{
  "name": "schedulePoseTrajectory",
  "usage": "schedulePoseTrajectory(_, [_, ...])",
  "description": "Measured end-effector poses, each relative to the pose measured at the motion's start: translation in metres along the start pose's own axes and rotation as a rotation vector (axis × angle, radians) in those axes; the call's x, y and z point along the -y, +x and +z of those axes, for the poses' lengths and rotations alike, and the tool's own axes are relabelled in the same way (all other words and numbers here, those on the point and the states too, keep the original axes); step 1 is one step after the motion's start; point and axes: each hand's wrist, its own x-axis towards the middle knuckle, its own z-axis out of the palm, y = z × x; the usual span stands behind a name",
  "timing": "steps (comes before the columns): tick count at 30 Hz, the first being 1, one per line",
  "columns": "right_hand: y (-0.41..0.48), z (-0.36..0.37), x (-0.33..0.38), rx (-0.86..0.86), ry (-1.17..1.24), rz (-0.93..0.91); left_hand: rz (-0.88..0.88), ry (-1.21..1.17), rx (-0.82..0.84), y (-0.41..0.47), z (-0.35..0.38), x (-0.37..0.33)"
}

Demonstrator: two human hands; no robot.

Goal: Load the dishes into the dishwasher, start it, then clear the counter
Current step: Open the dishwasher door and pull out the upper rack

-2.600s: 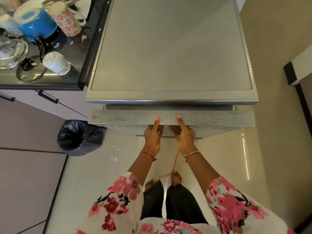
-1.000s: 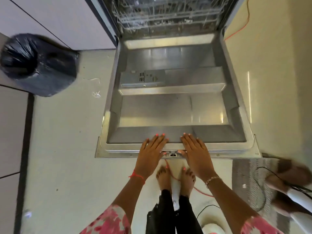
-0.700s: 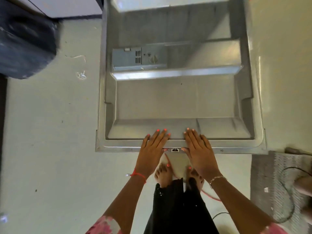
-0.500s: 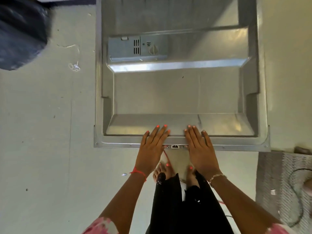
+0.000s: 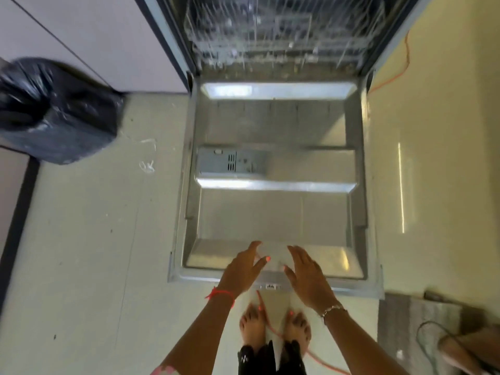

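Steel dishwasher door (image 5: pixel 273 212) lies flat before me, wire rack (image 5: pixel 276 31) behind it: stiff, heavy, slick, I judge, best taken by its front lip. Left hand (image 5: pixel 242 269) and right hand (image 5: pixel 307 277) hover wide, holding nothing.

The pale tiled floor (image 5: pixel 81 266) carries a black bin bag (image 5: pixel 54 109) at left, white scraps (image 5: pixel 147 166) beside it, an orange cord (image 5: pixel 273 331) between 2 bare feet (image 5: pixel 253 326), and a grey mat (image 5: pixel 411 328) at right.
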Motion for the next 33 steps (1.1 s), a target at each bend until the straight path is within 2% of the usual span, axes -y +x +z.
schedulePoseTrajectory(5, [0.012, -0.113, 0.033, -0.139, 0.319, 0.063, -0.034, -0.429, -0.105, 0.009, -0.082, -0.09])
schedulePoseTrajectory(8, [0.042, -0.184, 0.047, -0.292, 0.7, 0.119, -0.053, -0.695, -0.158, 0.035, -0.131, -0.142])
schedulePoseTrajectory(10, [0.071, -0.224, 0.049, -0.307, 0.965, 0.154, -0.057, -0.808, -0.193, 0.062, -0.159, -0.167])
schedulePoseTrajectory(12, [0.113, -0.265, 0.044, -0.312, 1.115, 0.162, -0.008, -0.876, -0.224, 0.1, -0.184, -0.189])
schedulePoseTrajectory(15, [0.173, -0.315, 0.04, -0.36, 1.113, 0.119, 0.077, -0.908, -0.274, 0.158, -0.214, -0.21])
schedulePoseTrajectory(19, [0.241, -0.361, 0.045, -0.442, 1.155, 0.095, 0.093, -0.843, -0.335, 0.228, -0.242, -0.228])
schedulePoseTrajectory(22, [0.28, -0.385, 0.055, -0.473, 1.227, 0.086, 0.09, -0.892, -0.399, 0.272, -0.262, -0.238])
schedulePoseTrajectory(26, [0.317, -0.394, 0.064, -0.42, 1.239, 0.102, 0.02, -0.885, -0.454, 0.311, -0.282, -0.242])
schedulePoseTrajectory(29, [0.338, -0.39, 0.067, -0.359, 1.17, 0.126, -0.006, -0.795, -0.396, 0.328, -0.292, -0.237])
schedulePoseTrajectory(33, [0.349, -0.384, 0.064, -0.42, 1.101, 0.134, -0.021, -0.755, -0.387, 0.332, -0.291, -0.232])
